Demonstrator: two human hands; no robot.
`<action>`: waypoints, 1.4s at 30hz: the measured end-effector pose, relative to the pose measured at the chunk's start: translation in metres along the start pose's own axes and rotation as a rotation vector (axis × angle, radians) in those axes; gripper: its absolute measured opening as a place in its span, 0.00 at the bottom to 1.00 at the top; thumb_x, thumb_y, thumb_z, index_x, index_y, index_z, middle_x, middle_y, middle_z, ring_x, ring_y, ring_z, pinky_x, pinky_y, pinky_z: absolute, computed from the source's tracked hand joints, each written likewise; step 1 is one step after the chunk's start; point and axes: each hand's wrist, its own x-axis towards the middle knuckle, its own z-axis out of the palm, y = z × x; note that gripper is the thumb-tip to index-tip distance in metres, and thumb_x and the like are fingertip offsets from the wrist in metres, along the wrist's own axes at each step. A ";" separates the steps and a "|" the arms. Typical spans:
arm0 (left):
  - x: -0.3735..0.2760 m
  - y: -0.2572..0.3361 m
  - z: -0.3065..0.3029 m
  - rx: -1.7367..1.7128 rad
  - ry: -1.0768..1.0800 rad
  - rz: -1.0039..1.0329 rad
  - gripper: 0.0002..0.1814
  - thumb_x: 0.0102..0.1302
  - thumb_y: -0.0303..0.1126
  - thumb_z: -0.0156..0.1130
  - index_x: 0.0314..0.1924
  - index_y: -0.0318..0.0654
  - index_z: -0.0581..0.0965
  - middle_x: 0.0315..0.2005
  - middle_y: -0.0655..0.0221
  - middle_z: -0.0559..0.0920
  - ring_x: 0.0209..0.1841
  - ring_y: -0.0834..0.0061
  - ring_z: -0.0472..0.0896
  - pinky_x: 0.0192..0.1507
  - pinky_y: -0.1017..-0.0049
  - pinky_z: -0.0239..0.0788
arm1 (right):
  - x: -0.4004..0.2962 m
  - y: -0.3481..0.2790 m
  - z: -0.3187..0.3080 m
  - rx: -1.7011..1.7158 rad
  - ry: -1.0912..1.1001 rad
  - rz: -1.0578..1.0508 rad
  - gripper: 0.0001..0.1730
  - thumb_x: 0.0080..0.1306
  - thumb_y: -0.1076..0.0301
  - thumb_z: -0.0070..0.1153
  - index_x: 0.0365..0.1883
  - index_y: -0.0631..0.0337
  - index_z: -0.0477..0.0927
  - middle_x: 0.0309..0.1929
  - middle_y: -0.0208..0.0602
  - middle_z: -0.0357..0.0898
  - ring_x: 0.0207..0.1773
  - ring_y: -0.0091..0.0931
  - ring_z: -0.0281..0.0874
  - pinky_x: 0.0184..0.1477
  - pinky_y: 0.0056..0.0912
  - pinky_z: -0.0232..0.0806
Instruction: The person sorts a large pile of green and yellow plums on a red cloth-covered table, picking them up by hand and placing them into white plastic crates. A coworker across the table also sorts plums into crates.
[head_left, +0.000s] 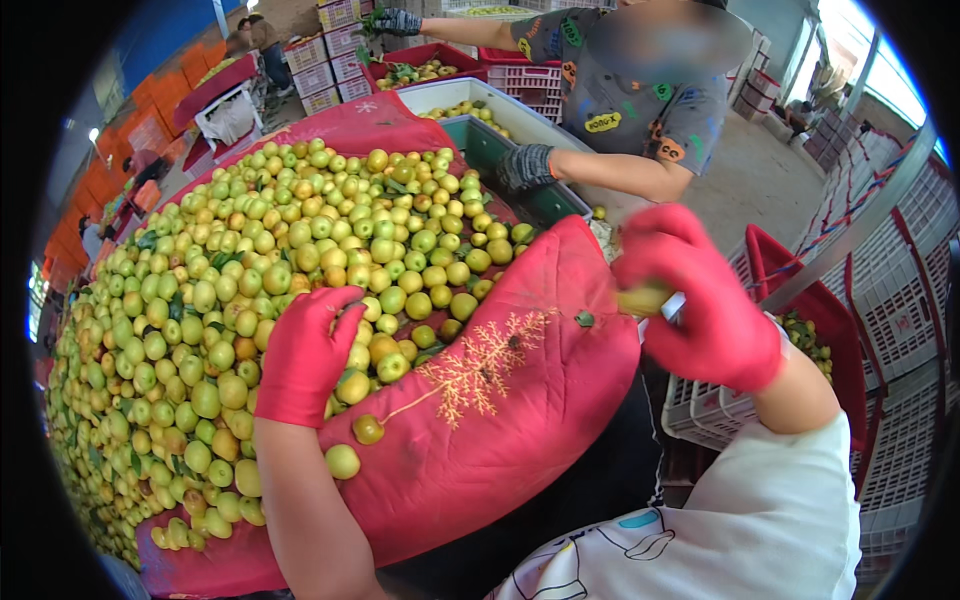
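Observation:
Yellow-green fruits (300, 232), small and round like jujubes, lie heaped on a red quilted cloth (487, 442) with a gold branch pattern. My left hand (304, 356), in a red glove, rests at the near edge of the heap with curled fingers; what lies under them is hidden. Two loose fruits, a green one (343, 461) and a browner one (368, 429), sit beside its wrist. Raised over the cloth's right end, my right hand (701, 307) is red-gloved and blurred. It has a blurred yellow-green fruit (643, 300) between fingers and thumb.
Opposite me, a person's grey-gloved hand (527, 166) reaches over a green crate (499, 154). A white bin (450, 94) with fruit adjoins it. To my right stand a red-and-white crate (705, 412) with fruit, a metal post (862, 217) and stacked crates (900, 322).

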 end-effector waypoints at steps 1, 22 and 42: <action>0.000 0.001 -0.001 0.003 0.006 -0.004 0.09 0.63 0.31 0.62 0.42 0.37 0.81 0.35 0.59 0.83 0.40 0.57 0.80 0.41 0.63 0.72 | -0.025 -0.011 -0.021 -0.112 0.013 0.063 0.30 0.43 0.88 0.50 0.47 0.59 0.72 0.50 0.46 0.67 0.58 0.43 0.67 0.60 0.39 0.62; -0.006 0.000 0.019 0.114 -0.016 -0.041 0.11 0.60 0.37 0.65 0.40 0.41 0.83 0.34 0.58 0.84 0.40 0.56 0.81 0.42 0.61 0.73 | 0.009 0.079 0.044 0.226 -0.187 0.146 0.21 0.60 0.76 0.57 0.53 0.61 0.75 0.61 0.46 0.69 0.67 0.40 0.63 0.65 0.39 0.59; -0.001 0.000 0.024 0.242 -0.186 -0.061 0.10 0.58 0.33 0.64 0.40 0.40 0.80 0.33 0.62 0.82 0.38 0.58 0.78 0.40 0.61 0.70 | 0.107 0.224 0.202 0.346 -0.368 0.275 0.65 0.44 0.36 0.70 0.70 0.65 0.54 0.70 0.60 0.54 0.70 0.53 0.57 0.67 0.48 0.58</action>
